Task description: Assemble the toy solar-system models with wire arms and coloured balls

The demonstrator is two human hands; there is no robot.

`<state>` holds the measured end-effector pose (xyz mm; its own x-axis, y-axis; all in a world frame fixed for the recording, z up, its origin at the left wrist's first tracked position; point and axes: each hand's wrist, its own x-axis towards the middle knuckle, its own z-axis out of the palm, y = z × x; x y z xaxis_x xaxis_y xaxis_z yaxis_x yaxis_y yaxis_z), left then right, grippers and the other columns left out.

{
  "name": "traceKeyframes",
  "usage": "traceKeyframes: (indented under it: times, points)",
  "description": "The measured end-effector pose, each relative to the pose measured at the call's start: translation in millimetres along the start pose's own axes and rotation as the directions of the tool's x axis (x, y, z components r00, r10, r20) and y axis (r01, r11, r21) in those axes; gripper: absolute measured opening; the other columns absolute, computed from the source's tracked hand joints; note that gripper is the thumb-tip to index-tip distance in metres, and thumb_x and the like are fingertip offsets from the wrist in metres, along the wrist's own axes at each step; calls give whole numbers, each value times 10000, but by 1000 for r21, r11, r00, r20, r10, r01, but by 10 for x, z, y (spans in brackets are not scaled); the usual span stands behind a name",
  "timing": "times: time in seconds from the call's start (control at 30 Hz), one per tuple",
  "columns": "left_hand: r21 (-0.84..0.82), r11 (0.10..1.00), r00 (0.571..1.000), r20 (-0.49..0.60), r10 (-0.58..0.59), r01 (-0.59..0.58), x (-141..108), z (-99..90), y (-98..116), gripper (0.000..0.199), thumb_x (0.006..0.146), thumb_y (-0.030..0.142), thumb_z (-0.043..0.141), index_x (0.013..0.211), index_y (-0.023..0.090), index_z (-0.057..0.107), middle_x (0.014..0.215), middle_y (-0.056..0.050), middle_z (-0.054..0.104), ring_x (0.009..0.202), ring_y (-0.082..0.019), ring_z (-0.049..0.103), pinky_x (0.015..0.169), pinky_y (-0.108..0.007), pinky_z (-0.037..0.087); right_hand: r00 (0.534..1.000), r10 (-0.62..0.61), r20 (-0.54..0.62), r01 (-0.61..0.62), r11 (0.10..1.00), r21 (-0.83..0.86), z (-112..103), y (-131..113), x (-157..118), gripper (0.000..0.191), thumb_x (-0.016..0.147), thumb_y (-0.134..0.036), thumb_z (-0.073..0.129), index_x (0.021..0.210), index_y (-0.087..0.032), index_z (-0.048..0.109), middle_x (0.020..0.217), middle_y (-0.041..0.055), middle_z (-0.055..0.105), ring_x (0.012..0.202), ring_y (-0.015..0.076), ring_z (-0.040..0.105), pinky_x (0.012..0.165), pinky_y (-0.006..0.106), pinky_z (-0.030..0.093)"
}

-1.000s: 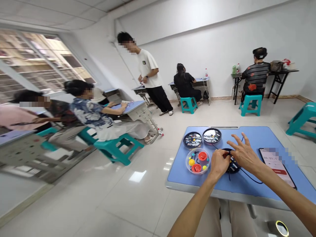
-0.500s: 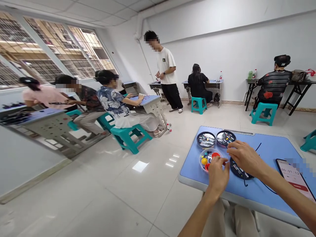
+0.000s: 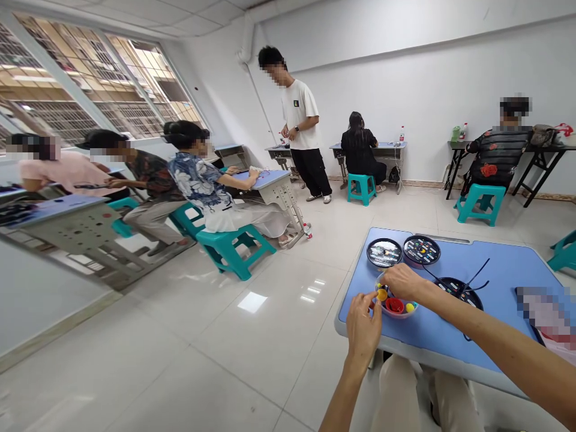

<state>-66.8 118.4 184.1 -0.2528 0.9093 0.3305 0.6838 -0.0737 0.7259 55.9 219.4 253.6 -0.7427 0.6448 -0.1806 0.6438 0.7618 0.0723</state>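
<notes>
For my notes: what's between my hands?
Head view: a yellow ball at the rim of a clear round dish, between your left hand and right hand.

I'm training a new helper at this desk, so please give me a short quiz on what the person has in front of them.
1. How many round black cases lie on the blue desk?
2. True or false: the right hand is over the clear round dish.
3. What colour is the small ball nearest the left hand? A) yellow B) green C) white

Key: 1) three; 2) true; 3) A
</notes>
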Motion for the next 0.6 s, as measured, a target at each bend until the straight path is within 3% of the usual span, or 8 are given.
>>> traceKeyframes:
  times: [0.27, 0.47, 0.6]
  points:
    - [-28, 1000, 1000, -19, 5, -6, -12, 18, -7, 224, 858, 179, 543, 1007, 209, 708, 785, -33, 637, 754, -190, 581, 696, -308, 461, 999, 24, 24, -22, 998, -64, 65, 88, -10, 210, 772, -43, 572, 869, -115, 744, 859, 172, 749, 875, 298, 711, 654, 281, 439]
    - [-27, 1000, 1000, 5, -7, 7, -2, 30, -10, 228, 861, 175, 533, 1009, 194, 705, 791, -38, 630, 768, -195, 578, 717, -324, 461, 999, -34, 8, 34, 998, -59, 101, 113, -27, 258, 798, -85, 561, 978, -163, 730, 967, 145, 740, 890, 273, 699, 652, 273, 438]
    - [-30, 1000, 1000, 16, -8, 8, 12, 28, -13, 232, 864, 176, 520, 1002, 190, 705, 796, -43, 632, 781, -199, 577, 729, -334, 460, 998, -65, 13, 65, 997, -50, 128, 131, -11, 227, 818, -113, 555, 938, -153, 744, 993, 153, 733, 913, 266, 689, 685, 274, 441]
